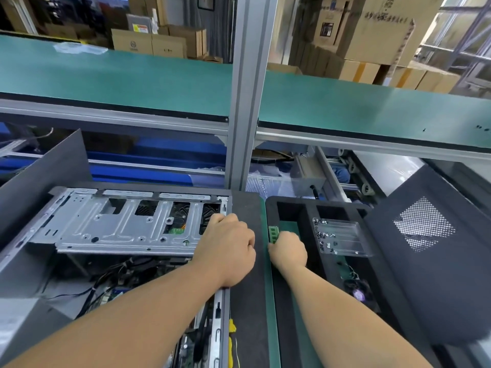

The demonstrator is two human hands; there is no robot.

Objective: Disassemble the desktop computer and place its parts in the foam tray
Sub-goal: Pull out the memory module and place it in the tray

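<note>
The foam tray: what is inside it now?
In the foam tray: a clear plastic piece, a small fan, and a green module in the right hand. The hand covers the module's lower end.

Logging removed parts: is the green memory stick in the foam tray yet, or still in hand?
Still in hand: the right hand pinches the memory stick over the foam tray.

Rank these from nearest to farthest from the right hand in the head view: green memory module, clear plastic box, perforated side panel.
From the right hand:
1. Green memory module, pinched in its fingers over the foam tray's left slot.
2. Clear plastic box, just right, in the tray.
3. Perforated side panel, far right.
</note>
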